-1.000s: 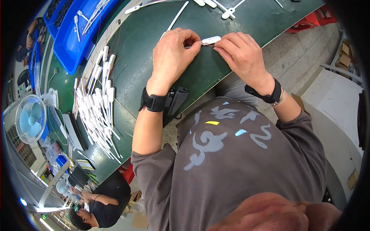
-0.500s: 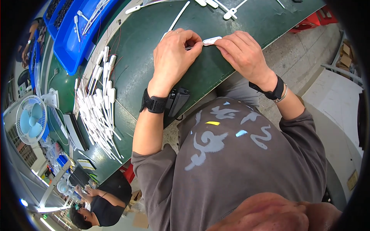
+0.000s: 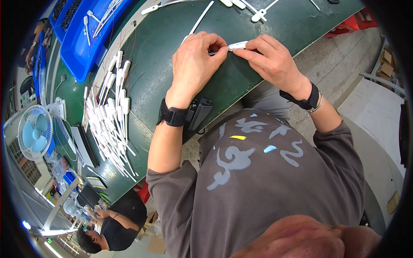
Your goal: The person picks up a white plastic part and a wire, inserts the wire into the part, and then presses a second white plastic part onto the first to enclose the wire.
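Between my two hands, just above the green tabletop, is a small white plastic piece with a rounded, elongated head (image 3: 238, 45). My left hand (image 3: 195, 64) is closed in a pinch at its left end; the fingers hide whatever part lies inside them. Closed on its right end, my right hand (image 3: 273, 62) has thumb and fingertips along its lower edge and tip. A thin white stick (image 3: 202, 17) lies on the table behind my left hand, its lower end partly covered by the hand.
A heap of white paddle-headed sticks (image 3: 109, 116) covers the table at left, near a blue tray (image 3: 77, 64). A black box-shaped device (image 3: 200, 114) sits at the table edge by my left wrist. A fan (image 3: 35, 133) and a seated person (image 3: 124, 221) are farther left.
My right fingers have shifted along the white piece, the thumb and fingertips now lower against it, and more of its face shows. My left hand stays almost in place.
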`<state>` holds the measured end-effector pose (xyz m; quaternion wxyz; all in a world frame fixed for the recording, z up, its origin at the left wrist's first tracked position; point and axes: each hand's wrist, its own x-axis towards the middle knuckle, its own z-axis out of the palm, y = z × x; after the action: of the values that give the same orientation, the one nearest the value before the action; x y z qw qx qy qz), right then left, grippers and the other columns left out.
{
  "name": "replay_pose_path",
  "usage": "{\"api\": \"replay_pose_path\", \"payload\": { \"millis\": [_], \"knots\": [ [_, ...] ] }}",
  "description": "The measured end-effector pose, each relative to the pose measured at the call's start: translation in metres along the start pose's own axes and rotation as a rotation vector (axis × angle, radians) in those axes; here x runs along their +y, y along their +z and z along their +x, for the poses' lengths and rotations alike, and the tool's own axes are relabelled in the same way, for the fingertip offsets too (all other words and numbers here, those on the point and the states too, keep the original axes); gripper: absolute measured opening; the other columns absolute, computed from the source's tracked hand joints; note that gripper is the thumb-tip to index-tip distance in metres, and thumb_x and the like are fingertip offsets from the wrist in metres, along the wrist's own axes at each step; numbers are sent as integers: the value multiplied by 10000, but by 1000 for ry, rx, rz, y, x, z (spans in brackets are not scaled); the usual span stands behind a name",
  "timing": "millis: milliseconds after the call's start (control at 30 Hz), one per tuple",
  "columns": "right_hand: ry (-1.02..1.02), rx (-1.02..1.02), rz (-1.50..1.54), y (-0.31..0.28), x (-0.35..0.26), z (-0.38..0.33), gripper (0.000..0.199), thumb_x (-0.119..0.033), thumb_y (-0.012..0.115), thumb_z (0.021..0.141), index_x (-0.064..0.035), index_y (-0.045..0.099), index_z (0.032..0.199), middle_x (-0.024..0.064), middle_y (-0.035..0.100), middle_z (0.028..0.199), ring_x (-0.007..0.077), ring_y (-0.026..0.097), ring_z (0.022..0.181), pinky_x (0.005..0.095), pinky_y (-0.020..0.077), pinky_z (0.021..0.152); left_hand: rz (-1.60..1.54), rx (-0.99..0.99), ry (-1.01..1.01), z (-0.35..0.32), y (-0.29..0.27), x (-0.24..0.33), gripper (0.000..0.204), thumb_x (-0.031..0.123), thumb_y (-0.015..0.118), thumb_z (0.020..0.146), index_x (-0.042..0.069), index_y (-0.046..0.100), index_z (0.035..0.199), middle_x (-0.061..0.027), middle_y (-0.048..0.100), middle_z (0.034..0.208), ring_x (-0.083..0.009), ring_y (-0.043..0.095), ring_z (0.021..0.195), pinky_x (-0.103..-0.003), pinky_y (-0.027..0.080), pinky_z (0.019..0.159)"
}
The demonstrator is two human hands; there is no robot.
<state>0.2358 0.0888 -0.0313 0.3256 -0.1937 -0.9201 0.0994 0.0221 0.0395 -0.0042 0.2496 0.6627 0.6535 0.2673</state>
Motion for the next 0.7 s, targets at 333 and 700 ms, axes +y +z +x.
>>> {"api": "replay_pose_path", "payload": {
  "millis": [333, 700],
  "knots": [
    [-81, -93, -106, -8, 12, 10, 368, 47, 700, 732, -116, 724, 1061, 32, 594, 923, 190, 571, 760, 323, 512, 657, 44, -20, 23, 0, 0, -2, 173, 237, 713, 859, 78, 744, 922, -35, 664, 829, -190, 627, 771, -328, 501, 716],
    [-226, -95, 44, -2, 38, 13, 314, 46, 697, 768, -116, 735, 1033, 57, 598, 935, 212, 583, 762, 329, 517, 661, 42, -23, 51, 1, 0, -5, 133, 237, 684, 842, 136, 756, 889, -19, 677, 836, -249, 650, 860, -395, 521, 714]
  ]
}}
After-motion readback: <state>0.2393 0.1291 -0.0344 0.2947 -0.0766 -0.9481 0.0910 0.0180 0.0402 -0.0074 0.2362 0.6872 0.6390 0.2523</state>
